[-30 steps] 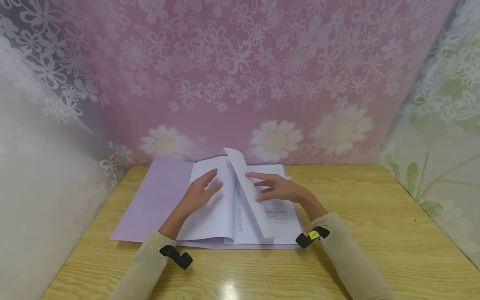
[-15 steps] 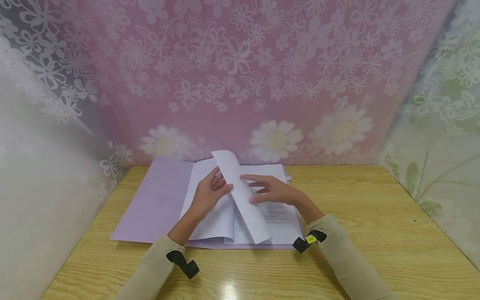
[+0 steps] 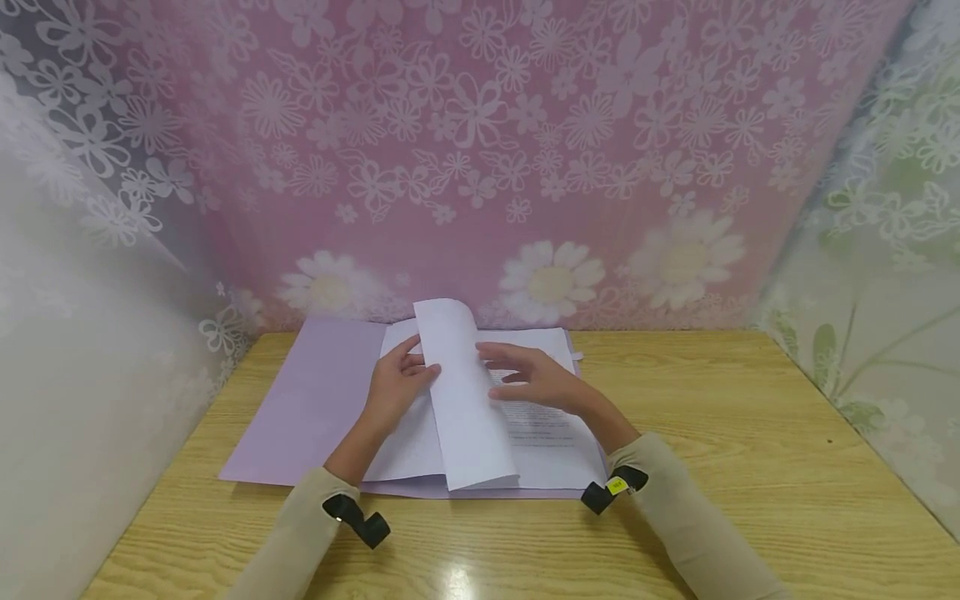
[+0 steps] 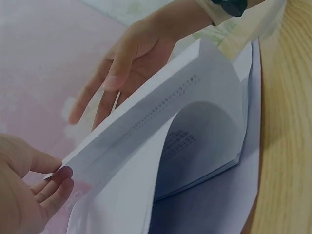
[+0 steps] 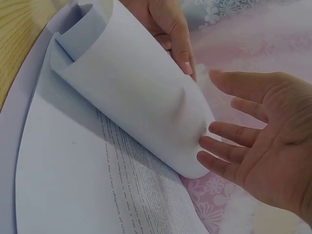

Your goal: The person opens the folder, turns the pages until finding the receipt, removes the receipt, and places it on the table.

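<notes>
A lilac folder (image 3: 322,392) lies spread on the table with white printed sheets inside. One page (image 3: 465,408) stands lifted and curls over toward the left. My left hand (image 3: 397,385) pinches that page's free edge between thumb and fingers; the left wrist view shows the thumb (image 4: 46,162) on one side and fingertips (image 4: 62,183) at the other. At the page's right side is my right hand (image 3: 532,377), its fingers spread and relaxed, with fingertips (image 5: 207,141) right at the curled paper. Under the page, lines of print (image 5: 131,170) show on the right-hand sheet.
The wooden table (image 3: 720,433) reaches past the folder on both sides and in front. Behind it hangs a pink flowered curtain (image 3: 480,167), with pale flowered cloth (image 3: 885,275) at the right. A small white tab (image 3: 577,357) sticks out at the folder's right edge.
The lifted page has swung from right to left. My left hand has taken its edge and drawn it leftward. My right hand has moved slightly left along with the page.
</notes>
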Motion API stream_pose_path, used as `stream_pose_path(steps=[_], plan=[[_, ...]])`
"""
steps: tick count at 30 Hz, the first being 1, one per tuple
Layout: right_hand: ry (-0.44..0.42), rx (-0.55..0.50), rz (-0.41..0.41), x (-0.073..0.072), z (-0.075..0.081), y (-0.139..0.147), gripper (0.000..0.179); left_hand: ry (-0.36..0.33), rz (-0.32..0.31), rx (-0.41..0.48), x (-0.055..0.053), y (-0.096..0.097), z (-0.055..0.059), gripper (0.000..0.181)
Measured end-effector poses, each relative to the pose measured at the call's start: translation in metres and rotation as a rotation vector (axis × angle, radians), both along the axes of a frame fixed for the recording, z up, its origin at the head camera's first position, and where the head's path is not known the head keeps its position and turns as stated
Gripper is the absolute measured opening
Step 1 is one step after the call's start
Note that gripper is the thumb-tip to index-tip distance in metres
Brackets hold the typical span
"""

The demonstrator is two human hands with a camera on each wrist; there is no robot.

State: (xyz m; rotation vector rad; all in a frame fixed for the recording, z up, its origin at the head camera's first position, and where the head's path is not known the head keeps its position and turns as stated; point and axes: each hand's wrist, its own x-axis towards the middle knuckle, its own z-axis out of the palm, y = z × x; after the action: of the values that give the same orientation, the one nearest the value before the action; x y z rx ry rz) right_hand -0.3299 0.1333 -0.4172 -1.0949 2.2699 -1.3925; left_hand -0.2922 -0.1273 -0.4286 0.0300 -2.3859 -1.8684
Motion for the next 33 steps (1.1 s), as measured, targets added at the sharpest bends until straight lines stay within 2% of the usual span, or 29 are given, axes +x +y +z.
stream_pose_path(steps=[9, 14, 17, 21, 27, 33], plan=[[0.031, -0.043, -0.085, -0.003, 0.007, 0.007, 0.061, -0.129, 0.069, -0.088, -0.008, -0.036, -0.004, 0.063], [0.018, -0.049, -0.153, -0.010, 0.012, 0.019, 0.057, -0.179, 0.113, -0.183, -0.012, -0.058, -0.009, 0.059], [-0.002, -0.066, -0.183, -0.015, 0.017, 0.027, 0.055, -0.180, 0.130, -0.229, -0.013, -0.070, -0.012, 0.056], [-0.003, -0.072, -0.230, -0.022, 0.024, 0.037, 0.052, -0.173, 0.137, -0.249, -0.013, -0.080, -0.015, 0.052], [0.056, -0.025, -0.264, -0.034, 0.028, 0.049, 0.050, -0.176, 0.139, -0.292, -0.012, -0.085, -0.017, 0.050], [0.101, 0.039, -0.301, -0.047, 0.025, 0.060, 0.048, -0.120, 0.146, -0.416, -0.014, -0.087, -0.019, 0.048]])
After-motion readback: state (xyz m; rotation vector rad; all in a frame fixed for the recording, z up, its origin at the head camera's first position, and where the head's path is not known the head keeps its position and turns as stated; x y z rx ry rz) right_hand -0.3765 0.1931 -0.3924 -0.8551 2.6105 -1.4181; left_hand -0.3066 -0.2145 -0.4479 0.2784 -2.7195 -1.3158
